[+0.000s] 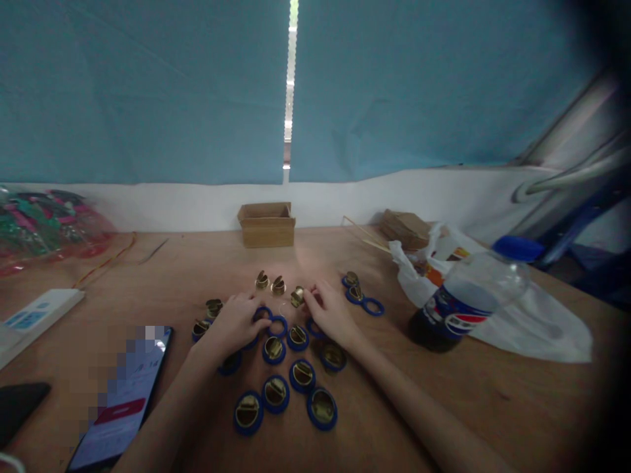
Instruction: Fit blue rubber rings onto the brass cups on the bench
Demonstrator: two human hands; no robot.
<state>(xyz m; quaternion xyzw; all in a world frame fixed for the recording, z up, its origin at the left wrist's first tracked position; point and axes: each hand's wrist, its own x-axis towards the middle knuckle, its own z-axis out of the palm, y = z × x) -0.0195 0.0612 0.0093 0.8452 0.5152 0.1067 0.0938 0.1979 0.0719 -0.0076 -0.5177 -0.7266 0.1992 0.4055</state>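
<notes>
Both my hands rest among small parts on a wooden table (374, 407). My left hand (236, 322) has its fingers curled over a blue ring (263, 313). My right hand (331, 314) pinches toward a brass piece (297, 296) with its fingertips. Between the hands lies another blue ring (279, 326). In front of them sit several brass discs fitted in blue rings (275, 393). Loose brass pieces (270, 282) lie just beyond my fingers.
A small open cardboard box (267, 224) stands at the back. A soda bottle (466, 299) lies on a white plastic bag (532, 315) to the right. A phone (123, 401) lies at the left front, a white power strip (34, 315) further left.
</notes>
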